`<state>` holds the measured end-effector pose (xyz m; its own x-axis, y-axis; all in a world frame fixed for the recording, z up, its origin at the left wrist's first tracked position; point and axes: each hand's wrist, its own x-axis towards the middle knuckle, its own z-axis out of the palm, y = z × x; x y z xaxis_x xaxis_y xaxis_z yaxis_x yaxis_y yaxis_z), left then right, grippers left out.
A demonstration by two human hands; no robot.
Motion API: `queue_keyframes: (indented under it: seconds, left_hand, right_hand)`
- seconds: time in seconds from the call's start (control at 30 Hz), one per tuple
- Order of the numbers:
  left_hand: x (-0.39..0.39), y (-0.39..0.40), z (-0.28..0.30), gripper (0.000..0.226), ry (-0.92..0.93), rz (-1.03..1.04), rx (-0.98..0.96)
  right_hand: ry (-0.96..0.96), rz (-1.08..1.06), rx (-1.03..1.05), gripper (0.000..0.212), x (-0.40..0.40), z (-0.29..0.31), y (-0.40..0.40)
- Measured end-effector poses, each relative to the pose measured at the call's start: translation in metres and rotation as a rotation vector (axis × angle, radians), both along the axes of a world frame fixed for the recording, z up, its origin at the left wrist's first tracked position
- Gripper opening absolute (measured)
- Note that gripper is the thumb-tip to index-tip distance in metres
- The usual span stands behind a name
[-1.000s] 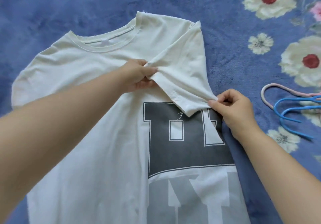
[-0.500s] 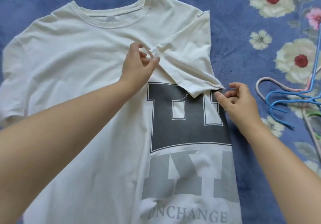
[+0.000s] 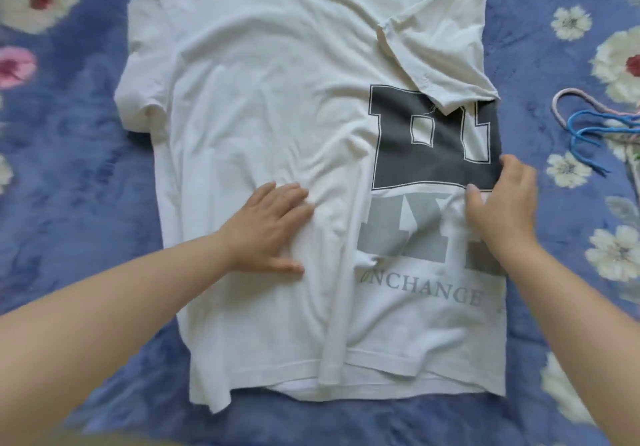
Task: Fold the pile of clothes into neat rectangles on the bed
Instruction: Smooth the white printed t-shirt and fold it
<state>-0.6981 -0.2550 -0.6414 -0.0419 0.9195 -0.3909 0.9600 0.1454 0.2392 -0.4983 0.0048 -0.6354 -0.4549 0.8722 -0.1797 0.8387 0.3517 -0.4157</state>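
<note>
A white T-shirt (image 3: 249, 75) lies spread on the blue floral bed cover (image 3: 69, 175). Its right side is folded over, showing a grey block print and the word "UNCHANGE". The right sleeve (image 3: 446, 50) is folded back down across that flap. My left hand (image 3: 270, 227) rests flat on the shirt's middle, fingers straight. At the folded right edge, over the print, my right hand (image 3: 502, 203) lies with fingers extended and lightly bent on the cloth. Wrinkles run between the two hands.
Blue and pink plastic hangers (image 3: 595, 123) lie on the cover to the right of the shirt. Bare blue cover lies to the left of the shirt and below its hem.
Both hands let go of the folded sleeve and moved down the shirt to its middle. The view shifted, so the shirt's hem now shows.
</note>
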Motion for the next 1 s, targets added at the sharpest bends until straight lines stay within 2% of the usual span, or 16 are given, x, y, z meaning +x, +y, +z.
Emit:
queue_keyframes:
  seconds: [0.03,0.13,0.23,0.3,0.37,0.43,0.53,0.57,0.63,0.67,0.7,0.77,0.83,0.87,0.9,1.0]
  left_hand:
    - [0.010,-0.017,0.002,0.089,-0.004,-0.038,-0.022]
    - [0.039,-0.064,0.008,0.099,0.013,-0.143,-0.112]
    - [0.068,-0.097,0.019,0.113,0.059,-0.211,-0.216]
    - [0.080,-0.121,0.020,0.114,0.093,-0.188,-0.301]
    - [0.087,-0.137,0.025,0.109,0.090,-0.100,-0.230]
    - [0.084,-0.155,0.017,0.076,0.133,-0.018,-0.059]
    - [0.071,-0.172,0.019,0.039,0.118,0.109,0.040]
    - [0.067,-0.177,0.020,0.032,0.103,0.139,0.072]
    - [0.064,-0.182,0.024,0.027,0.049,0.256,0.110]
    - [0.064,-0.182,0.029,0.026,-0.010,0.371,0.125]
    - [0.062,-0.180,0.034,0.025,-0.072,0.540,0.144]
    - [0.060,-0.170,0.049,0.019,-0.349,0.935,0.117]
    - [0.057,-0.161,0.063,0.017,-0.569,1.184,0.246]
    - [0.055,-0.161,0.072,0.018,-0.569,1.139,0.269]
    - [0.053,-0.161,0.077,0.021,-0.523,1.005,0.241]
    - [0.046,-0.164,0.087,0.028,-0.152,0.520,-0.133]
  right_hand:
    - [0.000,0.070,0.097,0.052,0.006,-0.002,-0.020]
    - [-0.023,0.476,0.313,0.054,0.038,-0.013,-0.074]
    - [-0.050,0.850,0.258,0.068,0.082,-0.026,-0.123]
    - [-0.116,0.989,0.245,0.076,0.103,-0.027,-0.147]
    - [-0.150,0.995,0.247,0.073,0.114,-0.026,-0.159]
    - [-0.176,0.970,0.262,0.073,0.117,-0.022,-0.164]
    - [-0.300,0.903,0.255,0.085,0.110,-0.014,-0.166]
    - [-0.321,0.834,0.261,0.079,0.107,-0.012,-0.166]
    - [-0.301,0.758,0.321,0.044,0.101,-0.003,-0.163]
    - [-0.251,0.737,0.329,0.022,0.098,0.002,-0.159]
    - [-0.198,0.707,0.323,0.014,0.096,0.006,-0.155]
    - [-0.181,0.670,0.348,0.012,0.097,0.013,-0.151]
    - [-0.243,0.657,0.360,0.032,0.101,0.018,-0.149]
    - [-0.280,0.649,0.369,0.041,0.104,0.022,-0.152]
    - [-0.292,0.631,0.376,0.044,0.107,0.025,-0.154]
    - [-0.350,0.604,0.401,0.045,0.120,0.025,-0.159]
